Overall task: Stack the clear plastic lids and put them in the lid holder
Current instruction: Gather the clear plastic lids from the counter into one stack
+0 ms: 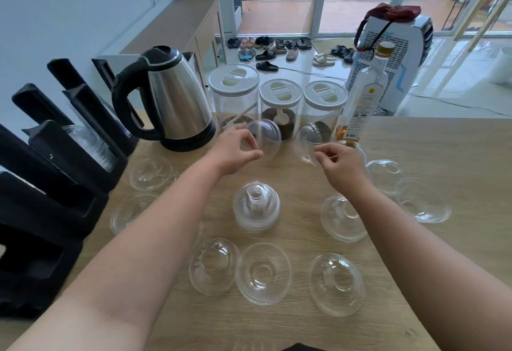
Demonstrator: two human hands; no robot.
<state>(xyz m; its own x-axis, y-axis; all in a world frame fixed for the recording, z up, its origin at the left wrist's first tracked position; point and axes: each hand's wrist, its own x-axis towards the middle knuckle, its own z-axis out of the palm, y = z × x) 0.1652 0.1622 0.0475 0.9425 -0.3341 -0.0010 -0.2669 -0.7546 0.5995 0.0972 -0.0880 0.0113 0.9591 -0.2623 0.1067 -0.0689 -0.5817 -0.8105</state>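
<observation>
My left hand (235, 151) pinches a clear dome lid (267, 140) by its rim and holds it above the table. My right hand (340, 165) pinches a second clear dome lid (307, 144) the same way, a short gap to the right of the first. Between my forearms a small stack of clear lids (256, 206) stands on the wooden table (415, 142). Several single lids lie around it, such as one (262, 273) near the front and another (424, 201) at the right. The black lid holder (63, 173) stands at the left, with a row of clear lids (91, 145) in one slot.
A steel electric kettle (174, 98) stands behind my left hand. Three clear jars with white tops (279, 106) and a tall syrup bottle (363, 95) line the table's far edge. Beyond the table stand a white appliance and shoes on the floor.
</observation>
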